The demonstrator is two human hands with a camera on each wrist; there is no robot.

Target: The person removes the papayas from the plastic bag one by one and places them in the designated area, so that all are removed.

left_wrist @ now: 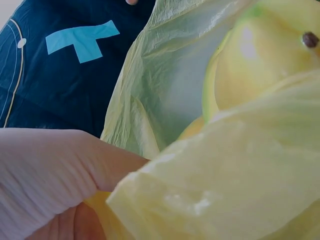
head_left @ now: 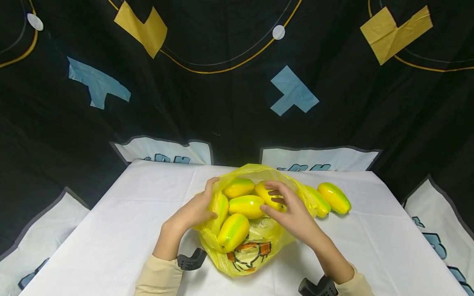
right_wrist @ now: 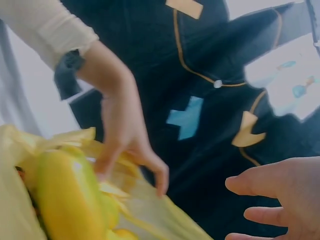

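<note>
A yellow plastic bag (head_left: 259, 263) with a printed picture sits mouth-up on the table, holding several glossy yellow-and-green oblong fruits (head_left: 246, 206). My left hand (head_left: 196, 209) holds the bag's left rim, its thumb against the film; the plastic (left_wrist: 210, 185) hides part of that thumb in the left wrist view. Over the right side of the mouth is my right hand (head_left: 292, 211), fingers apart and slightly bent, near a fruit (head_left: 267, 193). The right wrist view shows these fingers (right_wrist: 270, 185) spread with nothing between them. One fruit (right_wrist: 70, 195) shows large there.
Two more such fruits, one (head_left: 334, 198) beside the other (head_left: 317, 201), lie on the white-covered table (head_left: 122, 230) right of the bag. Behind the table hangs a black cloth (head_left: 222, 111) with blue and gold shapes.
</note>
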